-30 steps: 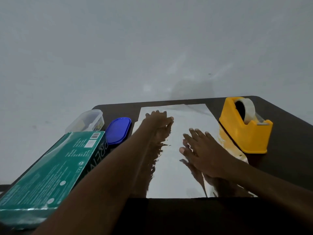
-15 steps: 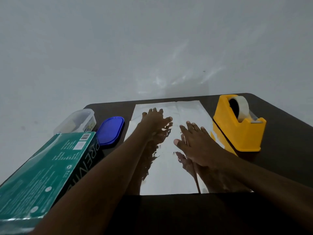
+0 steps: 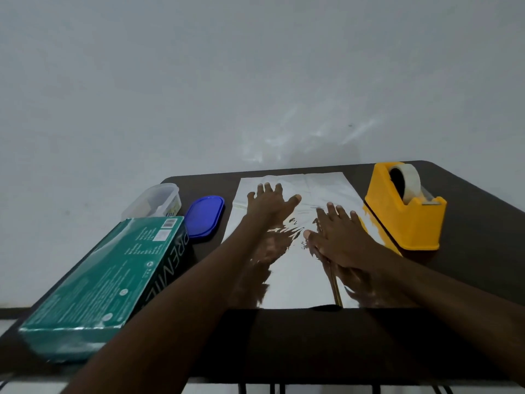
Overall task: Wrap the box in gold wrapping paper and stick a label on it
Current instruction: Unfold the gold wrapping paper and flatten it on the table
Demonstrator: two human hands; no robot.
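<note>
A shiny, mirror-like sheet of wrapping paper [image 3: 295, 282] lies flat in the middle of the dark table [image 3: 284, 336]. My left hand [image 3: 268, 204] presses flat on its far part with fingers spread. My right hand [image 3: 339, 236] rests flat on the sheet, a little nearer and to the right. A green box [image 3: 105, 280] lies at the table's left front, apart from the paper. No label is visible.
A yellow tape dispenser [image 3: 406, 211] with a roll of clear tape stands at the paper's right edge. A blue lid [image 3: 204, 216] and a clear plastic tub [image 3: 154, 200] sit left of the paper, behind the box. A plain wall rises behind the table.
Both hands have slid a little farther away over the sheet, still flat on it. The view has shifted slightly.
</note>
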